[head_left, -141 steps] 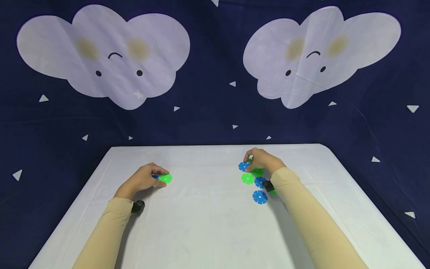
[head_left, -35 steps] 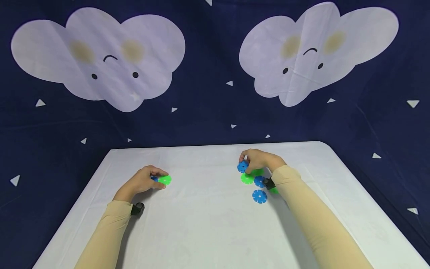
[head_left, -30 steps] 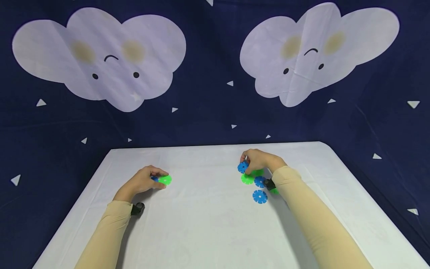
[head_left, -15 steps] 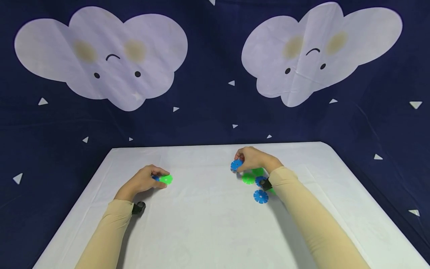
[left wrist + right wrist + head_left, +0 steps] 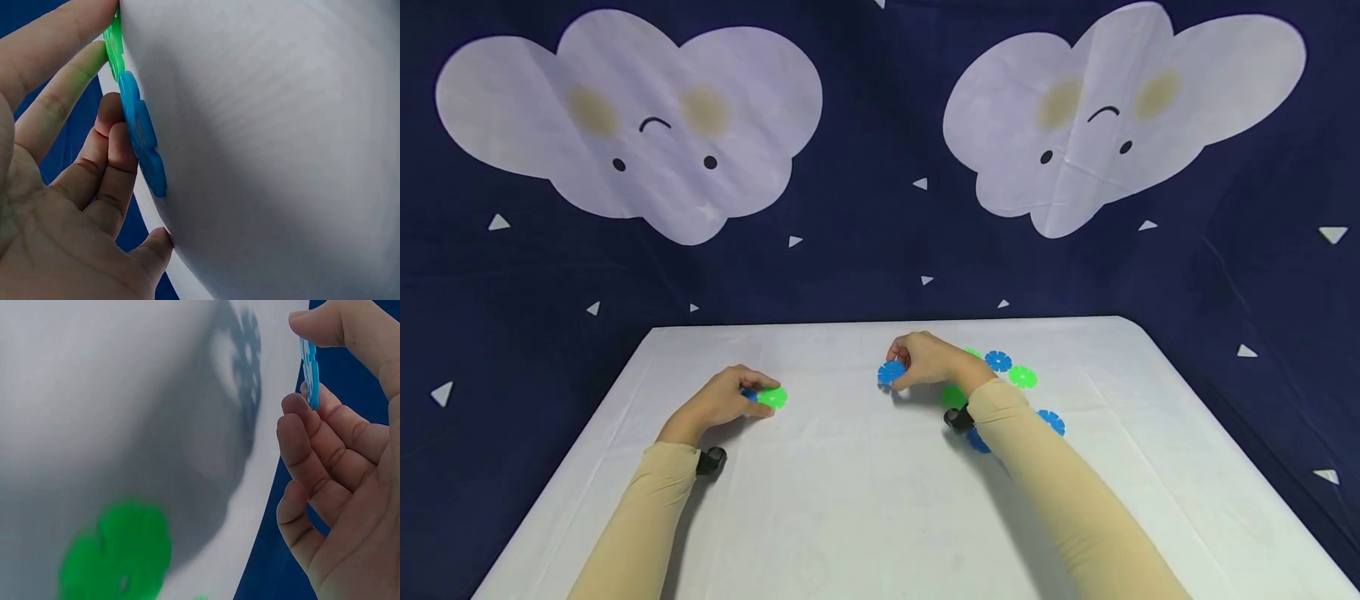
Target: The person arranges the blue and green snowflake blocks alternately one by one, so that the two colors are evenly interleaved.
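On the left of the table, my left hand point(image 5: 718, 398) pinches a green notched plastic disc point(image 5: 772, 397) at its edge with thumb and finger. A blue disc point(image 5: 142, 134) of the same sort adjoins the green one, against the curled fingers in the left wrist view. My right hand point(image 5: 928, 360) grips another blue notched disc point(image 5: 891, 372) between thumb and fingers, right of the table's middle. In the right wrist view that disc point(image 5: 309, 372) appears edge-on, above its shadow on the white cloth.
Loose discs lie on the white table point(image 5: 850, 500) around the right forearm: a green disc point(image 5: 953, 397), a blue disc point(image 5: 997, 361), another green disc point(image 5: 1022, 377) and a blue disc point(image 5: 1051, 422). The sleeve partly covers a further blue disc point(image 5: 979, 442). Dark patterned cloth point(image 5: 880, 275) hangs behind.
My right hand has picked up the blue disc and carried it leftward from the group. Discs formerly under the right arm now show. My left hand has stayed in place.
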{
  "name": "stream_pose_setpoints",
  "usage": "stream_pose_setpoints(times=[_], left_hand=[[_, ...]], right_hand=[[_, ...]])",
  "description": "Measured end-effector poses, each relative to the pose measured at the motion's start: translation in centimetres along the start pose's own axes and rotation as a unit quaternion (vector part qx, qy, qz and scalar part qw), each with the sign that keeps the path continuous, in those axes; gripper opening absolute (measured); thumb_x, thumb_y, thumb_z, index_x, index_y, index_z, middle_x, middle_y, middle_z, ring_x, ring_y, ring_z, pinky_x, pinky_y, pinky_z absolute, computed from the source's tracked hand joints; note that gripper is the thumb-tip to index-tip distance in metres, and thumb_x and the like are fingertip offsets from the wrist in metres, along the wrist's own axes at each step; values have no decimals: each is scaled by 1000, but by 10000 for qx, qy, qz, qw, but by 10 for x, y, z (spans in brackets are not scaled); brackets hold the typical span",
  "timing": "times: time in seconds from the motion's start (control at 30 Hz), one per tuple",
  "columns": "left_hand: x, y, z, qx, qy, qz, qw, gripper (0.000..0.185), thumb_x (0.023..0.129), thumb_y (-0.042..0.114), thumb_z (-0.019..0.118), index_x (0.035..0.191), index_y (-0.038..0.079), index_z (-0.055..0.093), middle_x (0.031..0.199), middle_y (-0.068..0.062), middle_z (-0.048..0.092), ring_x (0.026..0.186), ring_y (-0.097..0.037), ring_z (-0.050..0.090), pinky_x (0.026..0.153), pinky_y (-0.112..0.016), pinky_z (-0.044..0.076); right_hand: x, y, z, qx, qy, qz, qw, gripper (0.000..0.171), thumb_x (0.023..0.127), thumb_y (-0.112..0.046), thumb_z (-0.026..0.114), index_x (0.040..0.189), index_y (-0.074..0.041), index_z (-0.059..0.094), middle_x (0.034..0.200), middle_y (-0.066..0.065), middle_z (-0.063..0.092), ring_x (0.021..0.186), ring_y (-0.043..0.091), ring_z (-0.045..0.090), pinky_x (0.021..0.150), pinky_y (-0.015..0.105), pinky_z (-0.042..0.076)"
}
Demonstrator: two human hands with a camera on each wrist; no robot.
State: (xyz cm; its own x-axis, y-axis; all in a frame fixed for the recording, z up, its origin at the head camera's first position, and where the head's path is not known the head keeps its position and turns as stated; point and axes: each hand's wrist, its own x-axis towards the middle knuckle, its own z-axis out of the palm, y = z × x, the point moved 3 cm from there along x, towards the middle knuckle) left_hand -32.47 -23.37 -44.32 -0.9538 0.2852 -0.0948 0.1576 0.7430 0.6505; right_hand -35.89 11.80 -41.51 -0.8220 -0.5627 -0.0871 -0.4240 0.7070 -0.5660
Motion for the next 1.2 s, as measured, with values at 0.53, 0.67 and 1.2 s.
stream_pose_setpoints(times=[0.53,0.67,1.2], left_hand=[[4,1,0,28,45,-33,10000,47,75,22,89,119,14,75,124,-15,63,117,-33,56,104,-54,44],[3,1,0,65,59,-70,9999,47,75,23,89,119,14,75,124,-15,63,117,-33,55,105,-55,44],[1,0,0,29,-4,-71,10000,47,76,21,88,120,13,74,121,-14,64,112,-31,56,100,-51,47]], right_hand=[[31,-49,40,14,144,-63,9999,38,73,-28,87,104,-14,69,82,-5,64,75,7,54,69,23,47],[35,-59,51,-125,242,211,9994,38,73,-35,87,102,-17,70,83,-8,63,76,7,56,68,24,48],[55,-94,87,-491,711,765,9933,42,71,-44,88,101,-19,71,94,-9,67,81,7,58,72,26,51]])
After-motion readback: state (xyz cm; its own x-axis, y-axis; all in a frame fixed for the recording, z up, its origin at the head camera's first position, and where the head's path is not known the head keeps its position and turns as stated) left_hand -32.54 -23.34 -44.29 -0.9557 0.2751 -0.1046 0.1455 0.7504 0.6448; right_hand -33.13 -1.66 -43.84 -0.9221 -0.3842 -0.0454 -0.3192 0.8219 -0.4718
